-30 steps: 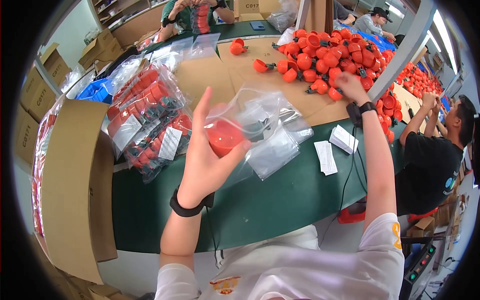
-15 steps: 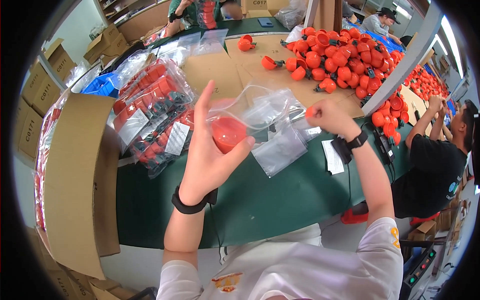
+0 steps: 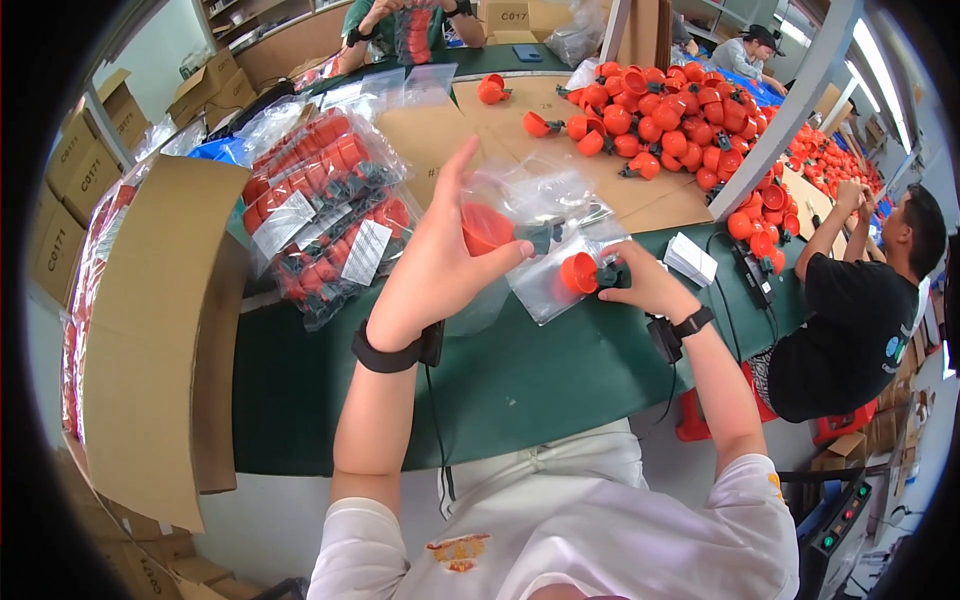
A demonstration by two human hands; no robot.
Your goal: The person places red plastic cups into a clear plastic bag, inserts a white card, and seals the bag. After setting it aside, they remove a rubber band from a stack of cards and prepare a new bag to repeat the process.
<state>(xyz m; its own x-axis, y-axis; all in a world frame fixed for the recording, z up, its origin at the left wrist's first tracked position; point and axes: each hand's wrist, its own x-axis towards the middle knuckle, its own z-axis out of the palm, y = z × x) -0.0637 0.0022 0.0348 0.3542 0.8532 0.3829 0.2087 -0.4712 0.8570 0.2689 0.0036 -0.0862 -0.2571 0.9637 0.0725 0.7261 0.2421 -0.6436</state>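
Observation:
My left hand (image 3: 432, 255) is raised over the table with thumb and index finger spread wide around a clear plastic bag (image 3: 535, 185). A red cup (image 3: 484, 228) shows between thumb and palm, apparently inside the bag; my other fingers are hidden behind it. To the right, my right hand (image 3: 648, 283) pinches the dark green fitting (image 3: 610, 276) of another red cup (image 3: 578, 272), whose open mouth is turned to the left. This cup is close in front of a flat clear bag (image 3: 545, 298) lying on the table.
Filled bags of red cups (image 3: 325, 215) are stacked left, beside an open carton (image 3: 150, 340). A large heap of loose red cups (image 3: 680, 115) lies back right, by a slanted grey post (image 3: 790, 110). White slips (image 3: 691, 259) lie near my right hand. Co-workers sit opposite and right (image 3: 850, 320).
My right hand has come down and to the left, and its red cup and fitting now show clearly. My left hand has shifted a little right and up with the bag.

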